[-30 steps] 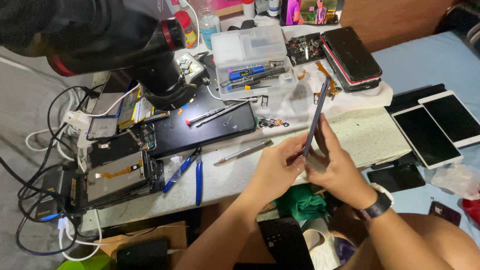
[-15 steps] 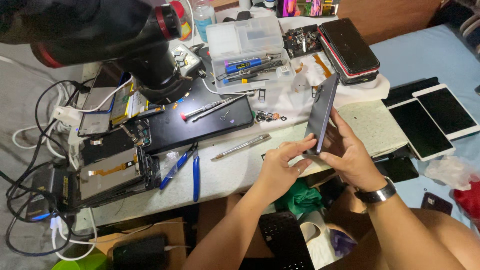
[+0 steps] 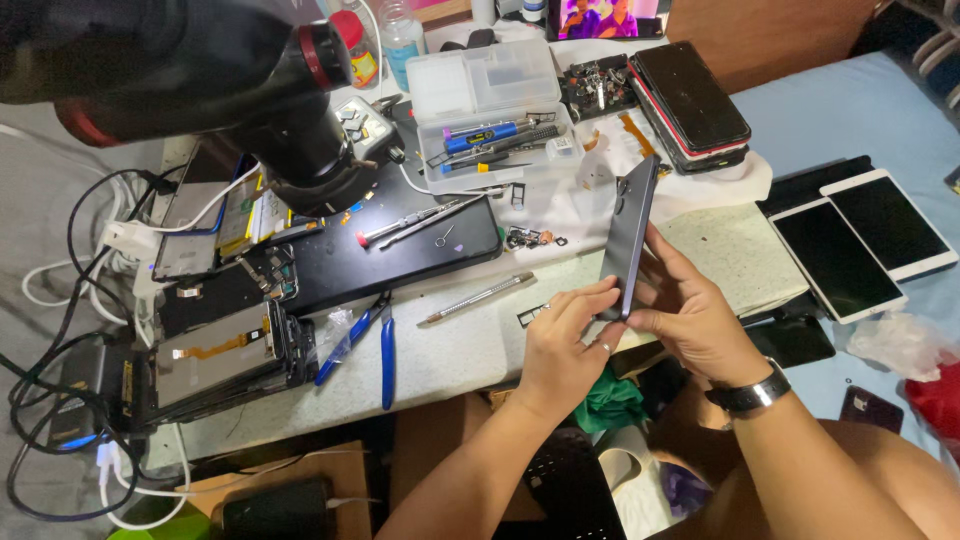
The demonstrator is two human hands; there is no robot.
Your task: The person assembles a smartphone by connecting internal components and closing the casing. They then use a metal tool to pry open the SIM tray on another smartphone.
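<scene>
I hold a dark grey phone (image 3: 630, 235) on edge above the white worktable (image 3: 460, 345), its thin side facing me. My left hand (image 3: 566, 345) pinches its lower end from the left. My right hand (image 3: 692, 312), with a black watch on the wrist, grips the same end from the right, fingers lying up along the phone's back. A small card tray (image 3: 531, 315) lies on the table just left of my left hand.
A microscope head (image 3: 200, 80) looms at top left over a black mat (image 3: 390, 255) with tweezers. Blue pliers (image 3: 372, 335), a metal pry tool (image 3: 478, 298), a clear parts box (image 3: 490, 100), stacked phones (image 3: 690, 100), opened phones (image 3: 215, 350), two white tablets (image 3: 860, 240), cables at left.
The phone has been tipped a little more upright and shifted slightly right in both hands. My view has drifted, so the table sits lower in frame.
</scene>
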